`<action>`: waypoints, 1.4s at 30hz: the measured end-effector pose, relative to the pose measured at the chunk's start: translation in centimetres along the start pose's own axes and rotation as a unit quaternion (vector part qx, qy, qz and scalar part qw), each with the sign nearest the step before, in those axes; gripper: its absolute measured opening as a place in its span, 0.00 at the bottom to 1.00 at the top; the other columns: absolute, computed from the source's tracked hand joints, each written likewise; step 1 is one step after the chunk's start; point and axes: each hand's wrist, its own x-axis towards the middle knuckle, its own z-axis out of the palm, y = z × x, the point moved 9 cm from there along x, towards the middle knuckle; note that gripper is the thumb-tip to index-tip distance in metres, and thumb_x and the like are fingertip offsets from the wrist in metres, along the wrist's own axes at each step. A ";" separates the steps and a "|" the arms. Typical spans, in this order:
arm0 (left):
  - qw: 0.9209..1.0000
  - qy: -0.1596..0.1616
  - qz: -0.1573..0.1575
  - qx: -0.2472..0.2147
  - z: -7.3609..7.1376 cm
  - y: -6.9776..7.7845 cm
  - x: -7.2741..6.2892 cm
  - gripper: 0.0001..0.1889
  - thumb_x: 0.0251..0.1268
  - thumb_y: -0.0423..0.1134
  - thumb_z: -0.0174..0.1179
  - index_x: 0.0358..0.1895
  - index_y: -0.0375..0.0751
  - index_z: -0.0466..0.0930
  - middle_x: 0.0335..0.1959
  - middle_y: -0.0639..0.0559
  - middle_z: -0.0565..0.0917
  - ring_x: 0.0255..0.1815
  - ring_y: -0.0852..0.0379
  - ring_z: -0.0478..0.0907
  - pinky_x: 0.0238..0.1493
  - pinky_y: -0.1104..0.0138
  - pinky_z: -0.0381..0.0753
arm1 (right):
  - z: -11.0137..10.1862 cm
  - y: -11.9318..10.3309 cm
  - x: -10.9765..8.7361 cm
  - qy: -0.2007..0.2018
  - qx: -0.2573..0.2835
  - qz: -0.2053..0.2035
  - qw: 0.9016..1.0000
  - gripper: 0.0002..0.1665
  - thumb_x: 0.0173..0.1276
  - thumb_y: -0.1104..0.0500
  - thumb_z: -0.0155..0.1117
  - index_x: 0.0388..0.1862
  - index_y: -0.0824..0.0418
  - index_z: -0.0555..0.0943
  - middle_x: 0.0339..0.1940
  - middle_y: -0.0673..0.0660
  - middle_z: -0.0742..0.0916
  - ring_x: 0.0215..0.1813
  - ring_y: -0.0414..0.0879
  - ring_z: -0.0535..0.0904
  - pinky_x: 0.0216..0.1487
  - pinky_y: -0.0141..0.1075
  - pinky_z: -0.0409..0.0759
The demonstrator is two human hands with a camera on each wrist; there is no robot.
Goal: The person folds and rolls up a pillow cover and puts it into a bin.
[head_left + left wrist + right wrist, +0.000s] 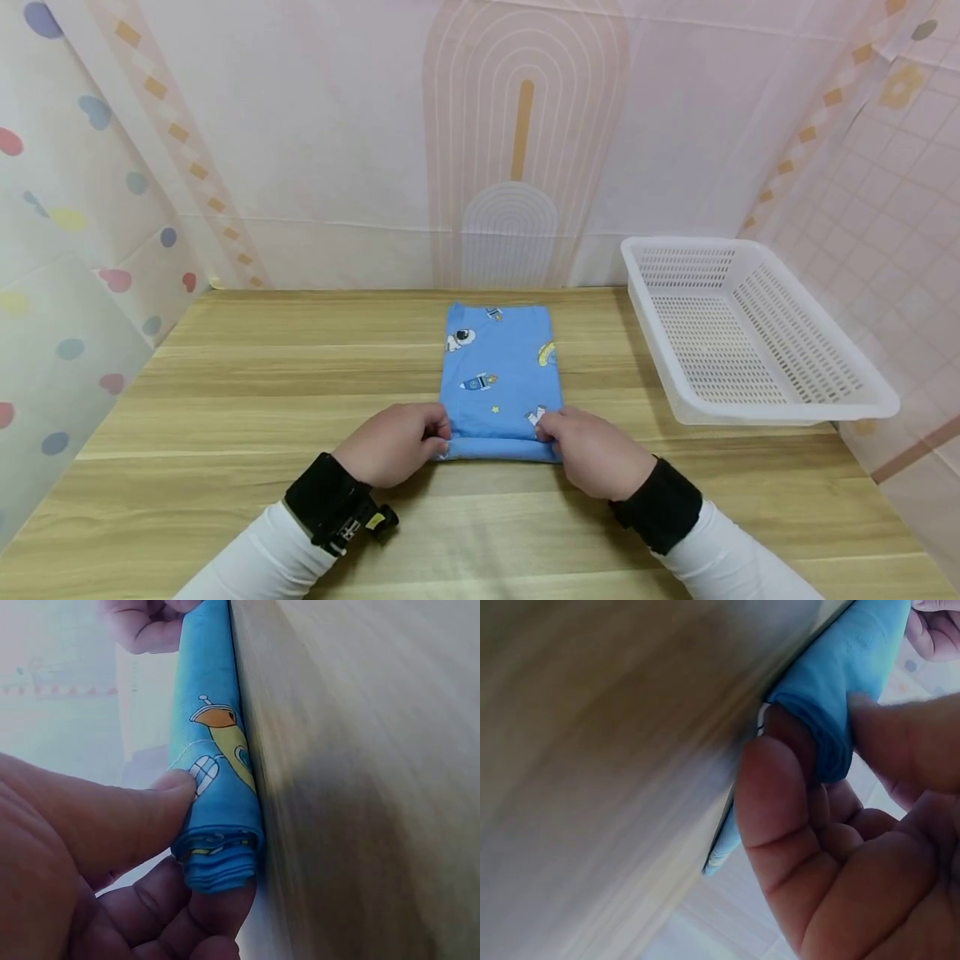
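Left of the white perforated basket (780, 412) lies the blue rocket-print cloth (500, 367), its flat length extending away beyond its near roll (498, 450) — a crosswise bar whose opposite ends the left hand (397, 443) and right hand (602, 452) (the latter nearer the basket) pinch.

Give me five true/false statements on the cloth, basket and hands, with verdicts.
1. The flat blue cloth printed with space motifs lies left of the white perforated plastic basket. True.
2. The cloth's far end is rolled. False: the near end is.
3. The left hand and right hand both grip the rolled end. True.
4. Both wrists are bare. False: each wears a black band.
5. The tabletop is white. False: light-brown wood-grain.
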 end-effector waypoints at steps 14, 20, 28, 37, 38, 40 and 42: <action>0.997 0.049 0.034 0.057 -0.1 1.6 -0.1 0.11 0.69 0.31 0.67 0.29 0.50 0.81 0.32 0.60 0.78 0.35 0.62 0.74 0.42 0.63 0.80 | 0.2 0.6 1.0 0.011 0.003 0.035 0.999 0.08 0.76 0.69 0.62 0.40 0.56 0.84 0.40 0.51 0.89 0.44 0.43 0.84 0.51 0.43 0.86; 0.987 0.091 0.068 0.115 -0.4 2.8 -0.5 0.09 0.64 0.30 0.71 0.29 0.49 0.86 0.31 0.61 0.84 0.35 0.62 0.81 0.41 0.63 0.83 | -0.4 0.1 0.7 0.048 -0.033 0.015 0.998 0.08 0.72 0.68 0.68 0.36 0.56 0.84 0.33 0.48 0.83 0.37 0.41 0.75 0.44 0.37 0.81; 0.981 0.089 0.093 0.145 -0.4 2.9 -0.6 0.07 0.60 0.30 0.69 0.30 0.48 0.89 0.31 0.60 0.85 0.33 0.65 0.80 0.40 0.64 0.84 | -0.5 -0.6 0.4 0.044 -0.039 -0.022 0.998 0.11 0.68 0.74 0.65 0.37 0.61 0.89 0.36 0.53 0.89 0.41 0.44 0.84 0.47 0.40 0.86; 0.989 0.059 0.066 0.118 -0.3 2.4 -0.5 0.05 0.58 0.30 0.72 0.34 0.45 0.89 0.34 0.58 0.86 0.37 0.62 0.81 0.45 0.61 0.84 | -0.3 -0.8 0.1 0.014 -0.049 -0.045 0.998 0.07 0.63 0.70 0.70 0.33 0.58 0.87 0.31 0.47 0.82 0.34 0.39 0.74 0.40 0.35 0.80; 0.989 0.058 0.065 0.116 -0.3 2.3 -0.5 0.05 0.58 0.29 0.71 0.33 0.45 0.89 0.34 0.58 0.86 0.37 0.62 0.81 0.45 0.61 0.84 | -0.2 -0.7 0.0 0.010 -0.047 -0.043 0.998 0.06 0.63 0.69 0.71 0.33 0.58 0.87 0.31 0.47 0.81 0.34 0.39 0.73 0.40 0.35 0.79; 0.990 0.056 0.064 0.115 -0.3 2.3 -0.5 0.06 0.57 0.29 0.72 0.33 0.45 0.88 0.34 0.59 0.85 0.37 0.62 0.80 0.44 0.61 0.84 | -0.2 -0.7 0.0 0.006 -0.047 -0.040 0.998 0.06 0.63 0.67 0.74 0.34 0.58 0.86 0.32 0.47 0.81 0.35 0.39 0.73 0.41 0.35 0.79; 0.990 0.055 0.061 0.115 -0.2 2.2 -0.5 0.06 0.57 0.30 0.72 0.32 0.45 0.88 0.33 0.59 0.85 0.36 0.62 0.80 0.44 0.61 0.84 | -0.1 -0.6 0.0 0.004 -0.051 -0.036 0.998 0.07 0.62 0.66 0.77 0.37 0.58 0.87 0.35 0.47 0.83 0.38 0.40 0.76 0.45 0.36 0.82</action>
